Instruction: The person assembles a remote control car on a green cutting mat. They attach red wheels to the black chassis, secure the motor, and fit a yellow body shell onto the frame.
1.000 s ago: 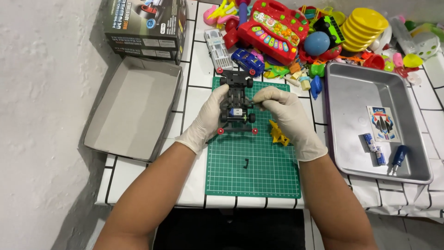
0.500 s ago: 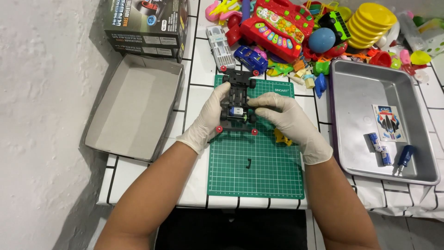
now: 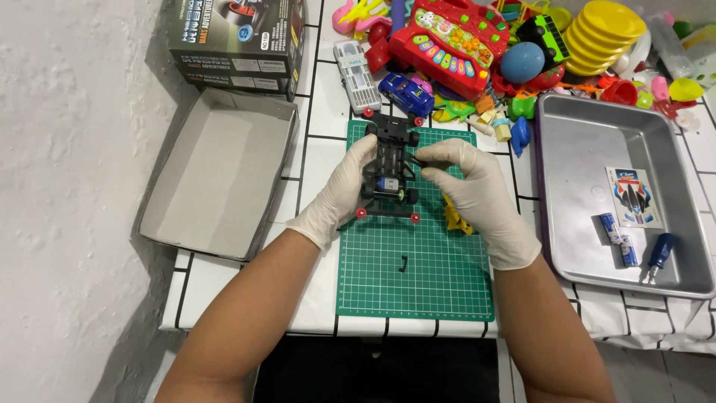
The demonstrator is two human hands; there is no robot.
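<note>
both gloved hands [image 3: 339, 194] [image 3: 477, 190] grip black toy car chassis [image 3: 391, 168] over green mat [image 3: 414, 276]

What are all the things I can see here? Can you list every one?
toy car frame: one, black with small red rollers, on the green mat, held between both hands
cutting mat: one, green, on the tiled table
small part: one, black, loose on the mat
yellow piece: one, partly hidden under the right hand
cardboard tray: one, grey, left of the mat
printed box: one, dark, behind the cardboard tray
metal tray: one, silver, right of the mat
sticker sheet: one, in the metal tray
screwdriver: one, blue handle, in the metal tray
toy pile: many, mixed colours, behind the mat
left hand: white glove, on the frame's left side
right hand: white glove, on the frame's right side
</note>
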